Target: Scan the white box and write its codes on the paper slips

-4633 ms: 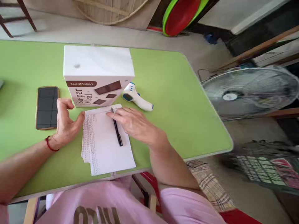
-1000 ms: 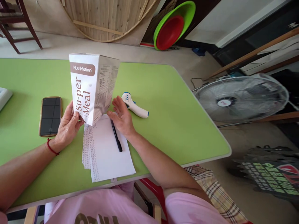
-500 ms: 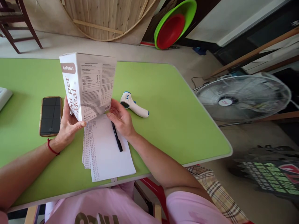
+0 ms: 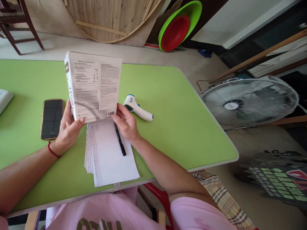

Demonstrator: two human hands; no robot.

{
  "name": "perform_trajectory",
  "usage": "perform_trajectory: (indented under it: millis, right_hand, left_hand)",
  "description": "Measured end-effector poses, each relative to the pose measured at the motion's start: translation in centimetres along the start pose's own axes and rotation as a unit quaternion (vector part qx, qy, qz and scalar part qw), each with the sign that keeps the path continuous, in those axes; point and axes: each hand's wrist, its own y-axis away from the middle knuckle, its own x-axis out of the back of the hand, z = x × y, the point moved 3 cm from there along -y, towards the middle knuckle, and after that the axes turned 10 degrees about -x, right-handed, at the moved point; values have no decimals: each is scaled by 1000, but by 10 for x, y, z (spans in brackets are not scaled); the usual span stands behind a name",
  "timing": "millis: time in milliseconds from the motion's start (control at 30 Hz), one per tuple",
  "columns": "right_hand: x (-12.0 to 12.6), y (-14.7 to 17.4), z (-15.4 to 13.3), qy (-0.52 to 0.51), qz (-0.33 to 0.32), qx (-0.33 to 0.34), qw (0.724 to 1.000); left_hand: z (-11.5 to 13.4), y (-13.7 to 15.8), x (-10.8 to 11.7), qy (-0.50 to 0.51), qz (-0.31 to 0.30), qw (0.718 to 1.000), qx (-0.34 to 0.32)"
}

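A white carton (image 4: 96, 86) with printed text panels is held upright between my two hands, its broad back side facing me. My left hand (image 4: 69, 123) grips its lower left corner, thumb across the front bottom edge. On the lower right corner, near the barcode, my right hand (image 4: 126, 123) is closed, thumb in front. Under the carton lies a stack of paper sheets (image 4: 112, 169) with rows of small marks along the left edge. A black pen (image 4: 120, 140) rests on the top sheet, its upper end by my right hand.
On the green table (image 4: 182, 127) a smartphone (image 4: 52, 119) lies left of my left hand, and a white infrared thermometer (image 4: 139, 108) right of the carton. Part of a white device (image 4: 4, 99) shows at the left edge. A large fan (image 4: 249, 102) stands beyond the table's right edge.
The carton has turned so its text-covered back faces me more squarely and its lettered left side is nearly edge-on. Both hands shifted slightly with it.
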Motion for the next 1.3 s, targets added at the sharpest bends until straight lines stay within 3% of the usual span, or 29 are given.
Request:
perform_trajectory:
  millis: [167,400,733,933,1300]
  right_hand:
    - [-2,0,-9,-66,15,24,997]
    - [-1,-1,-9,-112,10,-36,993]
    - [-3,0,-11,-118,67,-26,990]
    - [-1,0,-11,-88,61,-9,994]
    - [4,-3,-10,-8,72,24,997]
  left_hand:
    - [2,2,-2,62,-36,997,40]
    - [0,3,-2,82,-55,994,55]
    - [-3,3,-3,-6,-19,1000,17]
    - [-5,5,4,-127,-3,992,-5]
    - [-9,5,10,-164,-21,984,-69]
